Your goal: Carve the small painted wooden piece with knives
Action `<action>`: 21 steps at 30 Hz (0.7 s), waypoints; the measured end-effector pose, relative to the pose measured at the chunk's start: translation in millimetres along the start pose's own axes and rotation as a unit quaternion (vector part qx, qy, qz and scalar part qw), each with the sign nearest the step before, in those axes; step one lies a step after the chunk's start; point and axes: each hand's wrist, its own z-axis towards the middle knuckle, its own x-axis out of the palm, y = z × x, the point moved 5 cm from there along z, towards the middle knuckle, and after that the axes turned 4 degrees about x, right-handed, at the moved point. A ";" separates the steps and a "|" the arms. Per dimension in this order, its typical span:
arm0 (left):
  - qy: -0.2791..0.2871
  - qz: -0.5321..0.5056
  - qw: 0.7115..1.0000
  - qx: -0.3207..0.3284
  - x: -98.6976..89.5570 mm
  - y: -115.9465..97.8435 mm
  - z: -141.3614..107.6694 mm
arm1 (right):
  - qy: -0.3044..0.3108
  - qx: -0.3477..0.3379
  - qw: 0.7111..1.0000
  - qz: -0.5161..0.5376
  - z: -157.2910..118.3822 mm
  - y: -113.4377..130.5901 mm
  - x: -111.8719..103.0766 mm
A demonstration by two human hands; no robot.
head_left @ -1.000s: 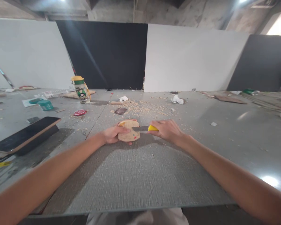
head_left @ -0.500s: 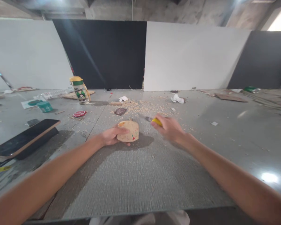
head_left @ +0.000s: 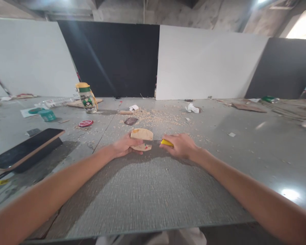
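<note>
My left hand (head_left: 124, 144) grips a pale wooden piece (head_left: 142, 133) with rounded edges and spots of orange, red and green. The thumb lies across its near face. In my right hand (head_left: 181, 145) is a yellow-handled utility knife (head_left: 167, 142), closed in the fingers. Its grey blade points left and lies across the front of the wooden piece; whether it cuts in or only rests there I cannot tell. Both hands are just above the grey table (head_left: 142, 197).
Wood shavings (head_left: 155, 117) are scattered beyond the hands, around a dark brown flat piece (head_left: 131, 121) and crumpled tissue (head_left: 193, 108). To the left are a yellow-lidded bottle (head_left: 86, 98), a red round lid (head_left: 86, 123), a teal container (head_left: 47, 115) and a propped phone (head_left: 28, 148).
My right hand has brought the knife left and down, from apart to across the wooden piece. My left hand has tilted the piece and shifted it slightly.
</note>
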 end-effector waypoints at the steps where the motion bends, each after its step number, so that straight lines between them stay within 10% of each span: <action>1: -0.002 -0.002 1.000 -0.001 -0.4 0.4 0.1 | 0.000 0.001 1.000 -0.002 0.1 0.6 -0.4; 21: 0.018 0.017 1.000 0.013 -2.4 3.3 1.8 | -0.013 0.002 1.000 -0.022 0.4 -0.1 -0.1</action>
